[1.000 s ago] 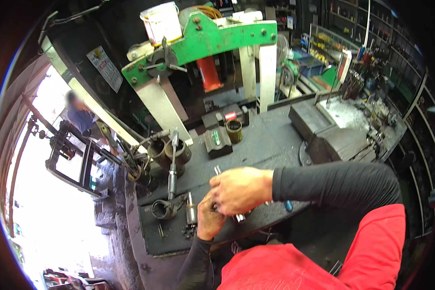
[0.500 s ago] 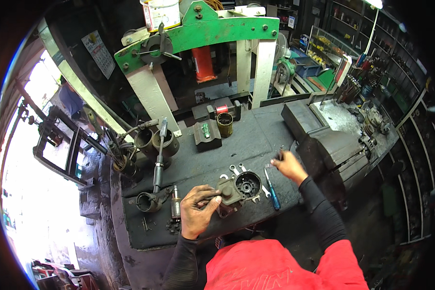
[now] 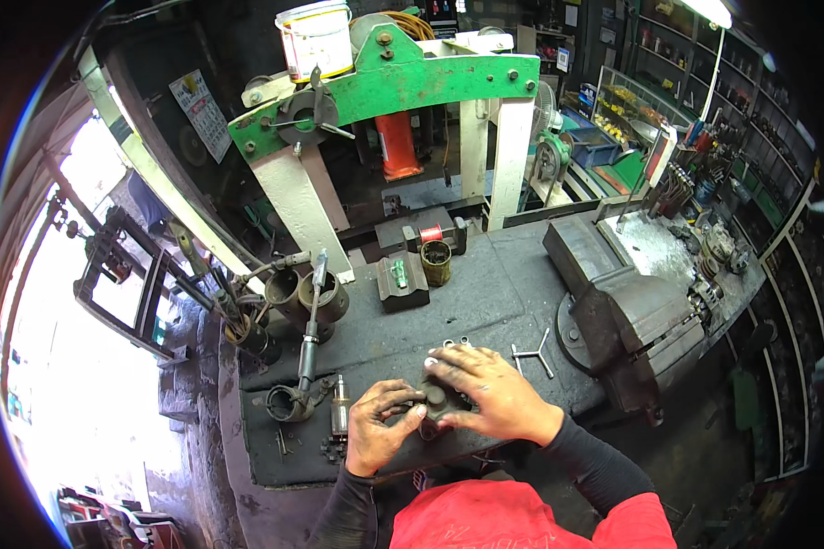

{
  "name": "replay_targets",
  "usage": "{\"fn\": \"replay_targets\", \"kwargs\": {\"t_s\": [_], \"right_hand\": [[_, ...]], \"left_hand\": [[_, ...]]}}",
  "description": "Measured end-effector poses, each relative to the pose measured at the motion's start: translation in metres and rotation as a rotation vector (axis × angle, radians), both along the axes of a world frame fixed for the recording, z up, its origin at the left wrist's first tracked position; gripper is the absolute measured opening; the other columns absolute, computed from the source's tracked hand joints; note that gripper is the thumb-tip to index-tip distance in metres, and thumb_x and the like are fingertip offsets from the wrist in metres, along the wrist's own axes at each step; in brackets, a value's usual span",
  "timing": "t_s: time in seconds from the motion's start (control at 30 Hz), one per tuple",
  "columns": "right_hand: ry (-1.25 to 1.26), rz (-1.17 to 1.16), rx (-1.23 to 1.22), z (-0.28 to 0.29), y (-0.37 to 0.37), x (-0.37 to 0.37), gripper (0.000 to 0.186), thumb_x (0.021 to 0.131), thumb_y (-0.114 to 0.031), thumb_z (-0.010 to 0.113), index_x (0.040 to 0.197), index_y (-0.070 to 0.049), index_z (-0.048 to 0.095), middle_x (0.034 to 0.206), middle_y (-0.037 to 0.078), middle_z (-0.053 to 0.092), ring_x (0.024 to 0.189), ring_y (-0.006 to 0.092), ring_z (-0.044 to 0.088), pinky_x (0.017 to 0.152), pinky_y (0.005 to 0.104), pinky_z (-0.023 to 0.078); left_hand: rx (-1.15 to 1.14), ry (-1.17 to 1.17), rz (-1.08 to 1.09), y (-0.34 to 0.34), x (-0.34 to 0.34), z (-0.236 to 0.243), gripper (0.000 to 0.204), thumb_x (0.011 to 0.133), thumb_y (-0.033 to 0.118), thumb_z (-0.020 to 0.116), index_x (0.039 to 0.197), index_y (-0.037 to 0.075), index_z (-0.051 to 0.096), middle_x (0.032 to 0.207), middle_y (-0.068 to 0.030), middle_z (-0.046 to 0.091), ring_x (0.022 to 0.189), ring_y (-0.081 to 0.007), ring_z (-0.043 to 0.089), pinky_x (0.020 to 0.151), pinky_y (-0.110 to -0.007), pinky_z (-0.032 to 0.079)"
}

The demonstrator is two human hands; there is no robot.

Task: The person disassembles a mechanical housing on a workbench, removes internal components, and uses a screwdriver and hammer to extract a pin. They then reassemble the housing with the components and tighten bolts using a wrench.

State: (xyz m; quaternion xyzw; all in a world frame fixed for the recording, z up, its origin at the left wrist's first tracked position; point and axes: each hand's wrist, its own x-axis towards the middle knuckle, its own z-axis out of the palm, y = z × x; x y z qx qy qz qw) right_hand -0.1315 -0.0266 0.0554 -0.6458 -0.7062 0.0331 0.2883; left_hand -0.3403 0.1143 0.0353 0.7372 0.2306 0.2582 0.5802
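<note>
The housing (image 3: 437,399) sits between the two hands, by the near edge of the bench (image 3: 503,295). The left hand (image 3: 381,426) has thumb and fingers narrowed at the housing's left side; whether they pinch anything there, I cannot tell. The right hand (image 3: 498,395) lies with fingers spread over the housing's top and right side, hiding what their undersides meet, so its hold is unclear too. Good handling here probably means bracing firmly with the left while the right presses evenly, fingertips clear of rims and openings. The Y-wrench (image 3: 537,353), beyond and right of the right hand, seems well placed; the rotor (image 3: 341,408), just left of the left hand, is best kept from knocks.
</note>
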Motion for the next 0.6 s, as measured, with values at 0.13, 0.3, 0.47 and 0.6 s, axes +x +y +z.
{"fn": "replay_targets", "kwargs": {"t_s": [0.13, 0.3, 0.47, 0.6], "right_hand": [[0.023, -0.019, -0.095, 0.005, 0.011, -0.011, 0.077, 0.091, -0.058, 0.072, 0.151, -0.012, 0.057, 0.151, 0.010, 0.060, 0.145, 0.0319, 0.051, 0.122, 0.0576, 0.034], [-0.063, -0.032, -0.087, -0.005, 0.007, -0.008, 0.078, 0.092, -0.062, 0.068, 0.152, -0.015, 0.057, 0.153, 0.004, 0.060, 0.144, 0.0281, 0.053, 0.123, 0.0596, 0.032], [-0.039, -0.041, -0.144, -0.009, 0.007, -0.009, 0.078, 0.093, -0.062, 0.067, 0.155, -0.016, 0.053, 0.155, 0.005, 0.058, 0.144, 0.0281, 0.053, 0.123, 0.0601, 0.030], [-0.016, -0.038, -0.120, -0.010, 0.006, -0.007, 0.077, 0.093, -0.060, 0.068, 0.155, -0.015, 0.054, 0.154, 0.007, 0.058, 0.142, 0.0285, 0.055, 0.122, 0.0575, 0.031]], "left_hand": [[0.109, 0.001, 0.002, 0.001, -0.002, 0.002, 0.026, 0.090, 0.009, 0.082, 0.115, 0.002, 0.081, 0.121, -0.0122, 0.070, 0.108, -0.0209, 0.072, 0.090, -0.032, 0.061], [0.080, -0.013, 0.014, 0.003, -0.006, -0.002, 0.022, 0.088, 0.007, 0.083, 0.110, 0.002, 0.082, 0.117, -0.0119, 0.070, 0.107, -0.0215, 0.072, 0.091, -0.032, 0.061], [-0.059, -0.087, 0.042, 0.008, 0.002, -0.012, 0.021, 0.080, 0.004, 0.091, 0.095, 0.000, 0.077, 0.106, -0.0079, 0.069, 0.098, -0.0168, 0.070, 0.085, -0.030, 0.059], [-0.181, -0.151, 0.033, 0.003, 0.010, -0.012, 0.028, 0.078, 0.006, 0.094, 0.096, 0.001, 0.073, 0.111, -0.0078, 0.065, 0.097, -0.0154, 0.067, 0.085, -0.028, 0.056]]}}
